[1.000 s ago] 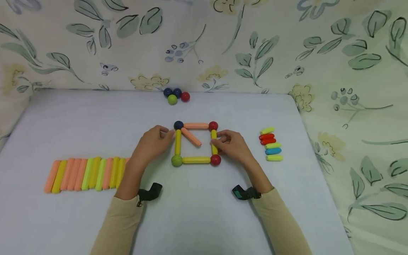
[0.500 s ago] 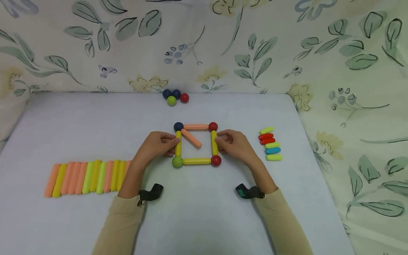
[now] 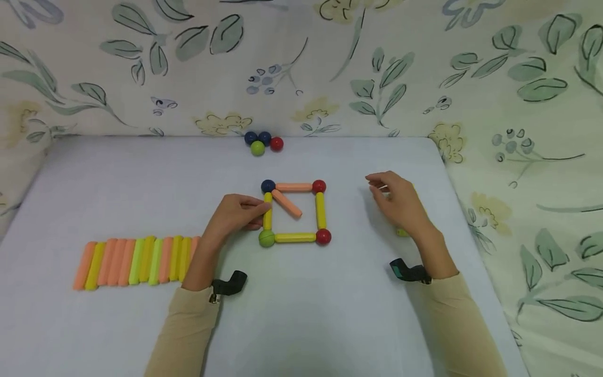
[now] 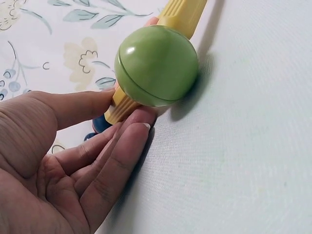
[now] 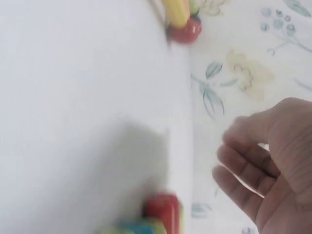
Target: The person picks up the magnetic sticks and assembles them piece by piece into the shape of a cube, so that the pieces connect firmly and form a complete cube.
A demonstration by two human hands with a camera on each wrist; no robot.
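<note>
"What's the left hand (image 3: 237,213) doing?"

"Pinching the ribbed yellow rod (image 3: 267,222), left side of the square of rods and balls (image 3: 294,237), mid-table."

"And the right hand (image 3: 398,201)?"

"Raised near the right edge of the white table (image 3: 311,314), fingers loosely bent, released, by short red, blue and yellow-green rods (image 5: 165,212). A broad white stretch separates it from the square. Round blue, green and red balls (image 3: 265,138) line the far edge."

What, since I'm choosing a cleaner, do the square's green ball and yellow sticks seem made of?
Green ball: glossy, probably plastic or painted metal, given its bright highlight and groove. Yellow sticks: satin, likely plastic, given their even ridges.
</note>
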